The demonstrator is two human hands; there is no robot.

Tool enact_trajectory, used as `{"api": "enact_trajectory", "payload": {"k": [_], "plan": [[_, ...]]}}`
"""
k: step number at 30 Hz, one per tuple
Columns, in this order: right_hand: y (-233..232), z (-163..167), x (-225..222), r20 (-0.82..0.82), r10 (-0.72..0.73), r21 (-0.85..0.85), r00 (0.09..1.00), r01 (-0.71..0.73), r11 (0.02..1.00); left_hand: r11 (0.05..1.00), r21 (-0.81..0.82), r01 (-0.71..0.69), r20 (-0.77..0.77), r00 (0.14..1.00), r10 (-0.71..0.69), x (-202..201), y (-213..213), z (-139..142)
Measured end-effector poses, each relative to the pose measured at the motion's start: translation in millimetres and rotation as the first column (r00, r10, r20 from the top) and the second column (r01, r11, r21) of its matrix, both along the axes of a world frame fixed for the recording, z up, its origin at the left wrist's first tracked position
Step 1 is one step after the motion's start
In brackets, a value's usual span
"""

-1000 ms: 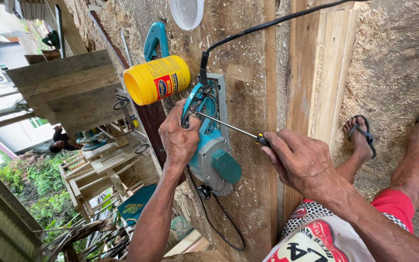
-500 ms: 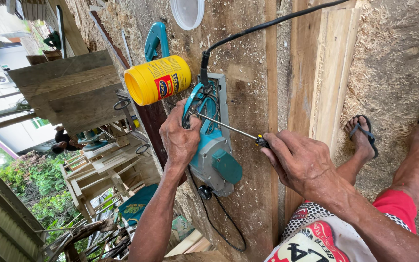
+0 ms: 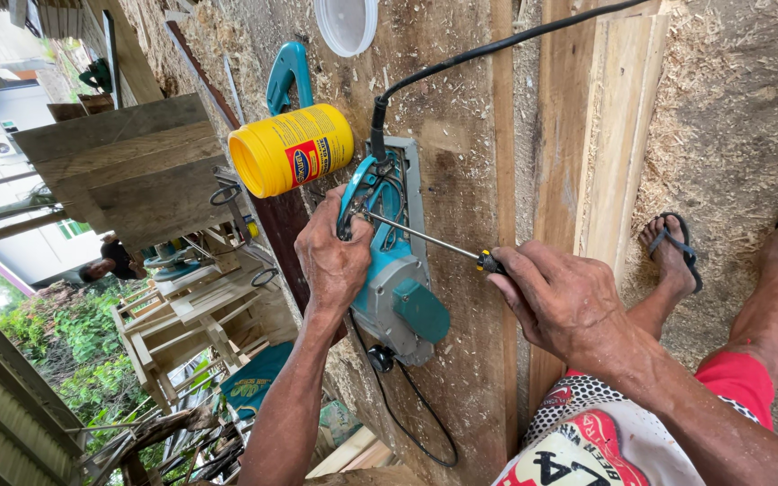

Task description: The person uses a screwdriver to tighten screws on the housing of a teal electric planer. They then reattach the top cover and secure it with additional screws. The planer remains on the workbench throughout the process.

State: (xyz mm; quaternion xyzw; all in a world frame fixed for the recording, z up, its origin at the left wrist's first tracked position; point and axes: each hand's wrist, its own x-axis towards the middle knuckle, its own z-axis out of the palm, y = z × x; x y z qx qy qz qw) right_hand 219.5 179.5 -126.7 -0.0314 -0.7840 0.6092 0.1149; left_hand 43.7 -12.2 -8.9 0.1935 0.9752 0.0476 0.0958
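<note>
I see the left hand (image 3: 333, 256) clenched around the handle end of a teal power saw (image 3: 395, 288) that lies on a rough wooden board (image 3: 461, 135) dusted with sawdust. The right hand (image 3: 558, 299) is closed on the grip of a screwdriver (image 3: 425, 239), whose shaft reaches across to the saw's handle, its tip hidden beside the left fingers. A black cord (image 3: 497, 45) runs from the saw's top off across the planks. Just beside the saw lies a yellow plastic jar (image 3: 292, 149) on its side, open mouth showing, and a white lid (image 3: 346, 22) rests farther along. Sawdust covers the ground (image 3: 731, 117) by two sandalled feet. The workshop is open-air: stacked wooden frames (image 3: 191, 315), greenery and a pale building lie beyond.
</note>
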Motion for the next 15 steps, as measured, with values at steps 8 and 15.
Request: {"api": "enact_trajectory", "payload": {"k": [8, 15], "plan": [[-0.3, 0.5, -0.4, 0.008, 0.008, 0.013, 1.0, -0.008, 1.0, 1.0, 0.005, 0.016, -0.013, 1.0, -0.016, 0.1, -0.8, -0.6], [8.5, 7.8, -3.9, -0.084, 0.011, 0.124, 0.996, 0.0, 0.992, 1.0, 0.014, 0.012, -0.001, 1.0, -0.012, 0.1, 2.1, 0.0]]}}
